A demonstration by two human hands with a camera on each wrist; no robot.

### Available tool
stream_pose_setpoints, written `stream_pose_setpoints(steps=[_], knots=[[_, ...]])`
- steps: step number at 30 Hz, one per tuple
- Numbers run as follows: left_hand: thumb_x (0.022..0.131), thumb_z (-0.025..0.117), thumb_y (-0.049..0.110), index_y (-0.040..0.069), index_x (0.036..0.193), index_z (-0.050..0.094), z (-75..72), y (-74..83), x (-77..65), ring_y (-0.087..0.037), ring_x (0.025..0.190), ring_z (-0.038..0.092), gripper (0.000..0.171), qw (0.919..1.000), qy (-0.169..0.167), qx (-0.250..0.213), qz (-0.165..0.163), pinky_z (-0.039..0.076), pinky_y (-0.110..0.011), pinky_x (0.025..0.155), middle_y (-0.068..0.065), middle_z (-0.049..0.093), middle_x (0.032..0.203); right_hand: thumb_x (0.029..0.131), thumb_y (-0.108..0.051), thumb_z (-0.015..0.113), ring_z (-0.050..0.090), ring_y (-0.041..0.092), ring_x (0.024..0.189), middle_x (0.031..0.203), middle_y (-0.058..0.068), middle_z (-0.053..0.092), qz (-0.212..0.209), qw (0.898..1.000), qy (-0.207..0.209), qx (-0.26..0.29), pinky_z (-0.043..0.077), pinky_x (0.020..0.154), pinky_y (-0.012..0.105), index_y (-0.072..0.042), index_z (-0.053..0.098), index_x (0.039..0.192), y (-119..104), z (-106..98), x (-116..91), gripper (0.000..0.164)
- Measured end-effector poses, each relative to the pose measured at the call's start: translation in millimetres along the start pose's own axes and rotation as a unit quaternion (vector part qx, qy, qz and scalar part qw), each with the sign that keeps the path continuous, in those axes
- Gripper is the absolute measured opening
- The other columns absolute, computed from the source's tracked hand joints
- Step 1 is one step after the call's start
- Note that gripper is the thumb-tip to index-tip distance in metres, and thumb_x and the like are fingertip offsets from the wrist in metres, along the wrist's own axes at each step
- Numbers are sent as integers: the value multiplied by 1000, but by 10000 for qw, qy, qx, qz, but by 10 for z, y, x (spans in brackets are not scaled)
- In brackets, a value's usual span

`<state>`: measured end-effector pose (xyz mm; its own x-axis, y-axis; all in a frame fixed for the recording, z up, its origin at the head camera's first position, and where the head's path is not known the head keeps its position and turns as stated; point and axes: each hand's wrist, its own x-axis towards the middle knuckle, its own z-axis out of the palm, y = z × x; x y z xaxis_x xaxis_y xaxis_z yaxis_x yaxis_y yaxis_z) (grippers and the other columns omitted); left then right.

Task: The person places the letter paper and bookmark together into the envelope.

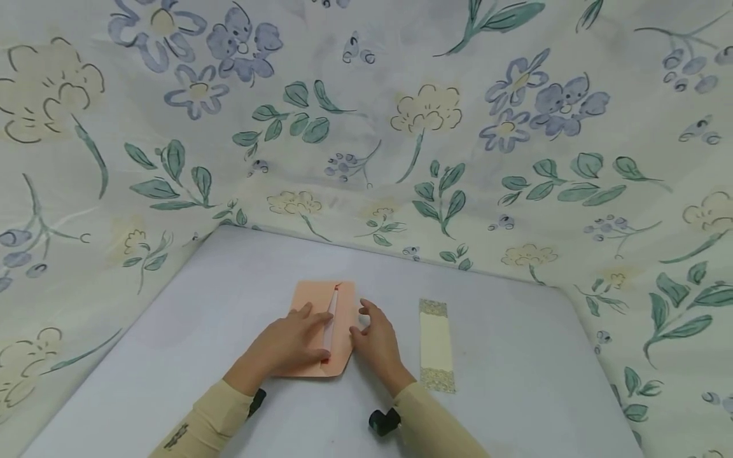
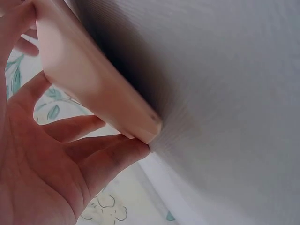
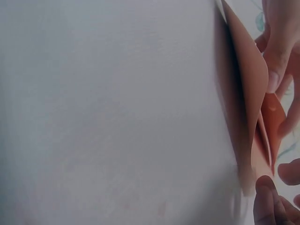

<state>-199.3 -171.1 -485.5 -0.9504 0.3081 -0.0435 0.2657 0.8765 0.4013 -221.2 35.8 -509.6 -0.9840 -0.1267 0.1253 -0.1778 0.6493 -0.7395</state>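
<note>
A peach paper envelope [image 1: 310, 294] lies on the white table, its long middle slit parted to show a narrow white strip with red ends. My left hand [image 1: 292, 340] is spread over its left half. The thumb and a fingertip reach the slit; in the left wrist view, extended fingers touch the envelope [image 2: 89, 75] along its edge. At the right edge, my right hand [image 1: 378, 340] has its thumb against the paper and its other fingers bent just off it. Seen from the right wrist, the envelope [image 3: 248, 75] bows up, baring a deeper orange inside.
Right of my right hand lies a cream paper strip [image 1: 436, 343] with gold glitter bands at both ends. A floral cloth [image 1: 366, 146] hangs behind and beside the table [image 1: 504, 356]. Dark wrist devices [image 1: 383, 422] sit at my sleeves.
</note>
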Motion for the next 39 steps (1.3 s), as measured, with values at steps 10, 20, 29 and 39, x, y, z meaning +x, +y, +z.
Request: stream_pose_setpoints(steps=[10, 20, 29, 39], knots=[[82, 79, 56, 20, 146, 57, 12, 26, 20, -58, 133, 45, 77, 9999, -76, 30, -109, 43, -66, 100, -30, 40, 154, 91, -12, 75, 58, 6, 74, 126, 8, 66, 178, 9997, 140, -135, 49, 65, 23, -8, 53, 144, 99, -82, -33, 58], [82, 80, 55, 20, 146, 56, 25, 12, 18, -59, 133, 44, 77, 10000, -61, 43, -57, 43, -66, 101, -30, 40, 155, 89, -9, 76, 57, 9, 74, 120, 10, 66, 175, 9978, 569, -276, 48, 64, 25, -4, 54, 142, 232, -130, -55, 57], [82, 79, 56, 20, 146, 56, 37, 27, 39, -58, 133, 44, 77, 9999, -94, 59, -19, 44, -65, 101, -30, 39, 154, 90, -12, 76, 54, 11, 81, 121, 8, 63, 517, 9952, 699, -447, 47, 67, 27, -5, 54, 142, 342, -170, -60, 57], [82, 78, 57, 20, 147, 56, 51, 49, 65, -59, 133, 44, 78, 10000, -38, 90, -9, 44, -66, 99, -30, 39, 154, 90, -13, 75, 59, 20, 94, 118, 9, 61, 710, 9919, 911, -533, 52, 82, 38, -4, 55, 141, 438, -299, -86, 56]])
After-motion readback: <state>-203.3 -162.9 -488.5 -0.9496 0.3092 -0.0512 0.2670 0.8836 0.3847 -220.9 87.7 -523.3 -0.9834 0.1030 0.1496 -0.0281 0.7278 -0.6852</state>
